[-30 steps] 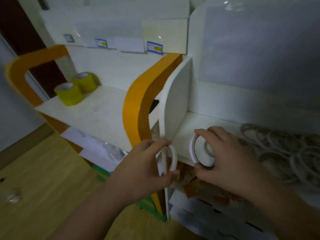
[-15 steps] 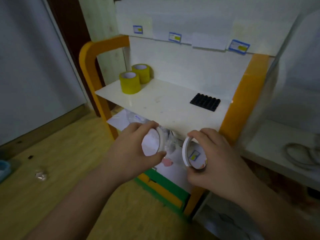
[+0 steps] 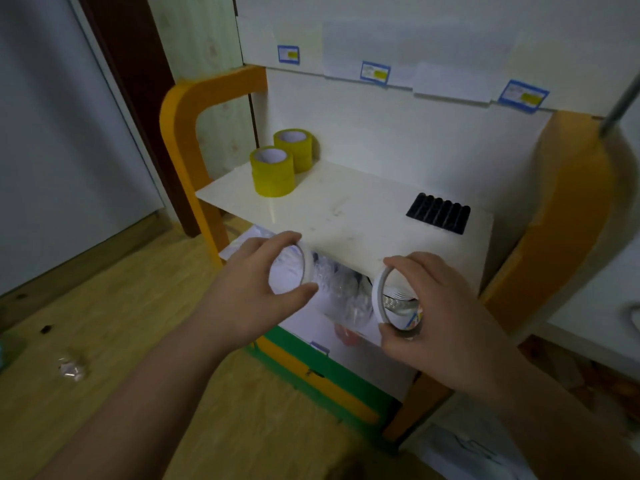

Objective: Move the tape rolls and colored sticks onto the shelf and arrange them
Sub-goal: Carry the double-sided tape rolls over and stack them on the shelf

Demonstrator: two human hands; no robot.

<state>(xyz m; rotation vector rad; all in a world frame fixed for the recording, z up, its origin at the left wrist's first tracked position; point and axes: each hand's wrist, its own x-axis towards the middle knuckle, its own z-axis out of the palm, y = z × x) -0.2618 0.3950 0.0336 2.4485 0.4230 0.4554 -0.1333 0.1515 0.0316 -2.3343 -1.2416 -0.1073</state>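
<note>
My left hand (image 3: 252,292) holds a thin white tape roll (image 3: 306,266) upright between thumb and fingers, just below the front edge of the white shelf board (image 3: 346,216). My right hand (image 3: 436,313) pinches a second thin white tape roll (image 3: 379,296) the same way, a little lower and to the right. Two stacks of yellow tape rolls (image 3: 273,171) (image 3: 294,148) stand at the shelf's back left. A row of black sticks (image 3: 439,213) lies at its right.
The shelf has orange side frames (image 3: 180,133) (image 3: 568,209) and price labels (image 3: 375,72) on the board above. Clear plastic bags (image 3: 341,292) fill the level below. A second white shelf (image 3: 595,320) stands at the right. Wooden floor lies at the left.
The view has swung left from the right-hand white shelf to the orange shelf. Both hands have carried their white rolls over and now hold them in front of its board.
</note>
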